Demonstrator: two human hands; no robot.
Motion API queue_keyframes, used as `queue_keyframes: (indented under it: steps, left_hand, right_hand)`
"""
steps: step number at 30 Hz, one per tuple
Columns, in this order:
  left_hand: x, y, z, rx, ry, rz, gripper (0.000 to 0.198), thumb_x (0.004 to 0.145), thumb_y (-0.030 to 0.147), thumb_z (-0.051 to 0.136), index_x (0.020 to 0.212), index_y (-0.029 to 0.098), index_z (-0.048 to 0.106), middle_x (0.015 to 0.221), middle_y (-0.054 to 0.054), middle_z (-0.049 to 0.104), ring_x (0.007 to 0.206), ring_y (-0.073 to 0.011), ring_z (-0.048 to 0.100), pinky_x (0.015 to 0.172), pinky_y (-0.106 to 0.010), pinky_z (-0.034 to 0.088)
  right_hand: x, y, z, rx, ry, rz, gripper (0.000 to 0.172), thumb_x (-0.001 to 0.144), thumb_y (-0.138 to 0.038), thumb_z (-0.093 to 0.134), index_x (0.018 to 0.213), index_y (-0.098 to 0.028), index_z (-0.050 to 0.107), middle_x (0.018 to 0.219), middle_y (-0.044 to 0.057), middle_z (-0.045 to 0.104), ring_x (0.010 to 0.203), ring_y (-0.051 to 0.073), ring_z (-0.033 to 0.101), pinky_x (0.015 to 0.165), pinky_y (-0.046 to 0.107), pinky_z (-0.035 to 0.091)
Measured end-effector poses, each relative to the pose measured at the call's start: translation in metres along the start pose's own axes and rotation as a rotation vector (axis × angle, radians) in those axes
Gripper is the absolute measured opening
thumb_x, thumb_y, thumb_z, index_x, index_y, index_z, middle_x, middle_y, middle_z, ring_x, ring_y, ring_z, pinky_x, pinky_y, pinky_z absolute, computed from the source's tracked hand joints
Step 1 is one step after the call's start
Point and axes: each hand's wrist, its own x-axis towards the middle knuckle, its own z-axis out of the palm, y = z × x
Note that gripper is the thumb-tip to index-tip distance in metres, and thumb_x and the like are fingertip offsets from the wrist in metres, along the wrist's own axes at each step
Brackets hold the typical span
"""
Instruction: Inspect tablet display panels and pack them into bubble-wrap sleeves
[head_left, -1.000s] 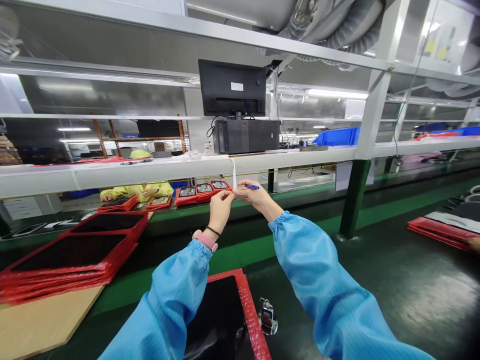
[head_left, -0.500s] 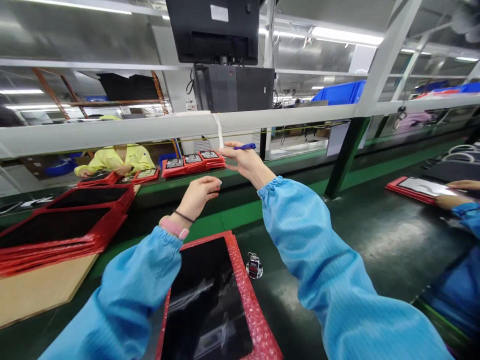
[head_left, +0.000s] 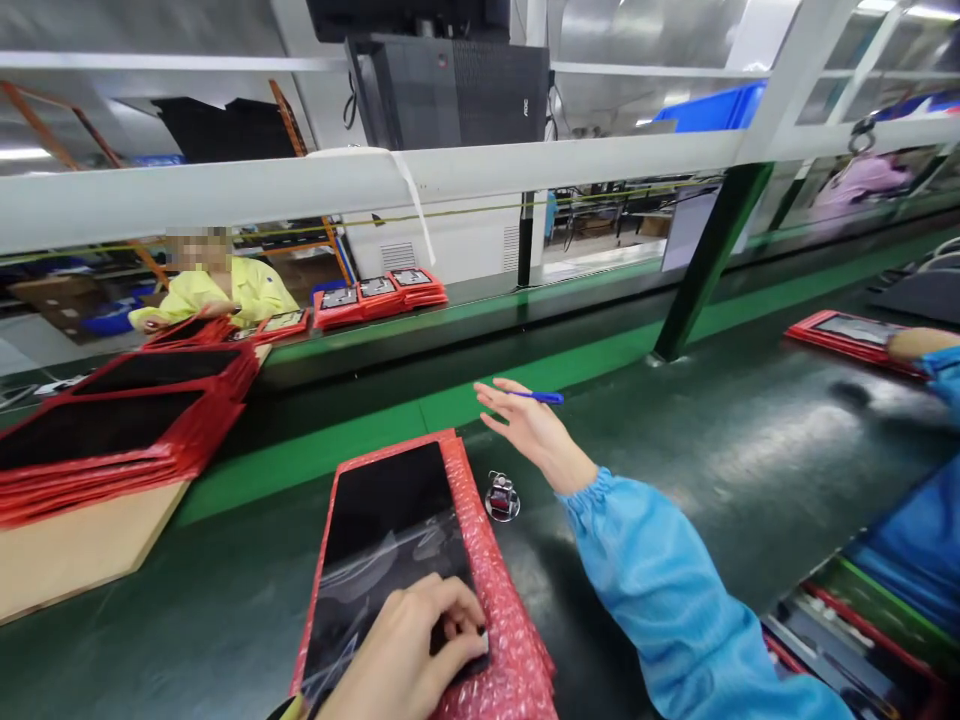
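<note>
A black screen panel (head_left: 382, 510) in red bubble wrap lies in front of me on the dark green bench. My left hand (head_left: 420, 640) is over its lower right part, thumb and forefinger pinched on a small white piece (head_left: 484, 640); whether it touches the panel I cannot tell. Above the bench, to the right of the panel, my right hand (head_left: 529, 425) has its fingers stretched out, with a blue pen (head_left: 544, 397) lodged between them. Just below that hand, a small round metal object (head_left: 502, 497) with a dark red centre rests beside the wrap.
Stacked red-wrapped panels (head_left: 112, 430) stand on a wooden board (head_left: 90, 545) at left. Smaller red-wrapped parts (head_left: 375, 300) lie behind. A white strip (head_left: 414, 205) hangs from the beam (head_left: 600, 160). A green post (head_left: 709, 265) rises at right, near a co-worker's hand (head_left: 919, 345).
Both hands have come back from the hanging white strip. My left hand dropped to the panel with the white piece; the right moved down and right with the pen. The view has tilted downward.
</note>
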Motion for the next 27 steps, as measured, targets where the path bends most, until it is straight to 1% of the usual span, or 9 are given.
queue_keyframes:
  steps: [1, 3, 7, 12, 18, 20, 23, 27]
  left_hand:
    - [0.0, 0.0, 0.0, 0.016, 0.001, -0.007, 0.009, 0.08, 0.025, 0.058, 0.078, 0.022, 0.067, 0.079, 0.0, 0.064, 0.076, -0.0165, 0.059, 0.071, -0.027, 0.039]
    - [0.0, 0.002, -0.001, 0.027, 0.002, -0.003, 0.015, 0.082, 0.028, 0.056, 0.071, 0.022, 0.065, 0.081, -0.001, 0.062, 0.079, -0.0174, 0.059, 0.073, -0.028, 0.039]
    - [-0.003, 0.006, 0.001, 0.028, -0.003, 0.001, 0.015, 0.085, 0.027, 0.051, 0.073, 0.022, 0.059, 0.086, -0.003, 0.061, 0.085, -0.019, 0.058, 0.079, -0.03, 0.04]
    - [-0.005, 0.007, 0.006, 0.049, 0.029, 0.037, 0.014, 0.084, 0.023, 0.05, 0.07, 0.022, 0.051, 0.082, -0.002, 0.06, 0.088, -0.0209, 0.054, 0.08, -0.033, 0.038]
    - [-0.005, 0.01, 0.008, 0.102, 0.028, 0.009, 0.011, 0.083, 0.021, 0.047, 0.071, 0.022, 0.048, 0.082, -0.003, 0.057, 0.088, -0.0217, 0.051, 0.083, -0.037, 0.037]
    - [-0.005, 0.011, 0.009, 0.115, 0.041, -0.004, 0.011, 0.082, 0.021, 0.046, 0.071, 0.022, 0.048, 0.082, -0.003, 0.055, 0.087, -0.022, 0.051, 0.083, -0.038, 0.037]
    - [-0.005, 0.011, 0.009, 0.121, 0.026, -0.017, 0.011, 0.082, 0.021, 0.045, 0.072, 0.022, 0.048, 0.084, -0.004, 0.054, 0.087, -0.0221, 0.051, 0.083, -0.039, 0.038]
    - [-0.005, 0.012, 0.008, 0.154, 0.038, -0.004, 0.011, 0.082, 0.019, 0.044, 0.072, 0.022, 0.048, 0.083, -0.004, 0.054, 0.087, -0.0225, 0.05, 0.082, -0.039, 0.039]
  right_hand:
    - [-0.002, 0.006, -0.009, 0.004, 0.012, 0.004, 0.011, 0.086, -0.012, 0.062, 0.097, -0.015, 0.062, 0.105, 0.004, 0.069, 0.098, 0.02, 0.065, 0.087, 0.041, 0.05]
    - [-0.005, 0.016, -0.023, 0.011, 0.035, 0.007, 0.014, 0.089, -0.02, 0.06, 0.102, -0.015, 0.062, 0.109, 0.006, 0.067, 0.097, 0.021, 0.064, 0.085, 0.041, 0.052]
    - [-0.003, 0.026, -0.043, 0.007, 0.086, 0.013, 0.02, 0.092, -0.025, 0.059, 0.11, -0.016, 0.06, 0.113, 0.007, 0.064, 0.096, 0.021, 0.064, 0.082, 0.04, 0.054]
    - [0.001, 0.032, -0.061, -0.005, 0.139, 0.032, 0.023, 0.092, -0.026, 0.058, 0.113, -0.017, 0.059, 0.114, 0.007, 0.063, 0.095, 0.02, 0.064, 0.08, 0.04, 0.055]
    - [0.002, 0.036, -0.075, -0.003, 0.151, 0.042, 0.024, 0.092, -0.027, 0.058, 0.114, -0.017, 0.059, 0.116, 0.007, 0.063, 0.095, 0.02, 0.064, 0.08, 0.04, 0.055]
    - [0.003, 0.038, -0.078, -0.007, 0.153, 0.04, 0.024, 0.092, -0.027, 0.058, 0.114, -0.017, 0.059, 0.116, 0.007, 0.063, 0.095, 0.021, 0.064, 0.08, 0.04, 0.055]
    - [0.003, 0.041, -0.081, -0.019, 0.159, 0.04, 0.024, 0.092, -0.027, 0.058, 0.114, -0.017, 0.059, 0.116, 0.007, 0.063, 0.095, 0.021, 0.064, 0.08, 0.04, 0.055]
    - [0.004, 0.042, -0.083, -0.035, 0.163, 0.041, 0.025, 0.092, -0.027, 0.058, 0.115, -0.017, 0.059, 0.116, 0.007, 0.063, 0.096, 0.021, 0.064, 0.08, 0.04, 0.055]
